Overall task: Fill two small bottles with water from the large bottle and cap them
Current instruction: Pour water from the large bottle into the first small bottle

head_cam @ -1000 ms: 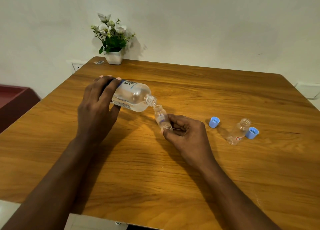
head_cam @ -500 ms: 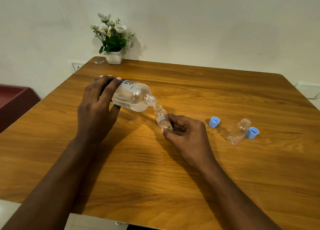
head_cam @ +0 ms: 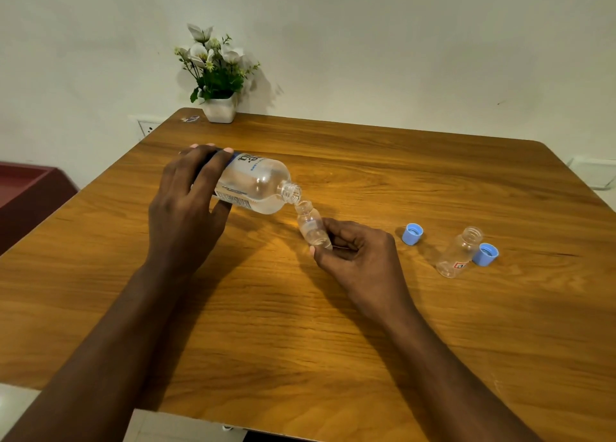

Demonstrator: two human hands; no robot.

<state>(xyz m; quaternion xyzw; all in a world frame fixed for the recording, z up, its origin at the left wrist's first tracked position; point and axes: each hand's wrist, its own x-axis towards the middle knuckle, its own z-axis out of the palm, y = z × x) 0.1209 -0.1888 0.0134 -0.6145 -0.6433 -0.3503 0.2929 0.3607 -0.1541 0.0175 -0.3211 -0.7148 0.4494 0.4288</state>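
My left hand [head_cam: 186,208] grips the large clear bottle [head_cam: 256,184] by its base and holds it tipped on its side, its open neck right above the mouth of a small clear bottle [head_cam: 311,225]. My right hand [head_cam: 360,258] pinches that small bottle near its bottom and holds it tilted towards the large one. A second small bottle [head_cam: 458,253] stands uncapped on the table to the right, with a red-and-white label. Two blue caps lie open side up: one cap [head_cam: 412,234] left of it, the other cap [head_cam: 485,254] touching its right side.
The wooden table [head_cam: 300,341] fills the view, its near edge at the bottom. A white pot of flowers [head_cam: 218,74] stands at the back left edge by the wall. A dark red piece of furniture [head_cam: 26,191] sits beyond the table's left side.
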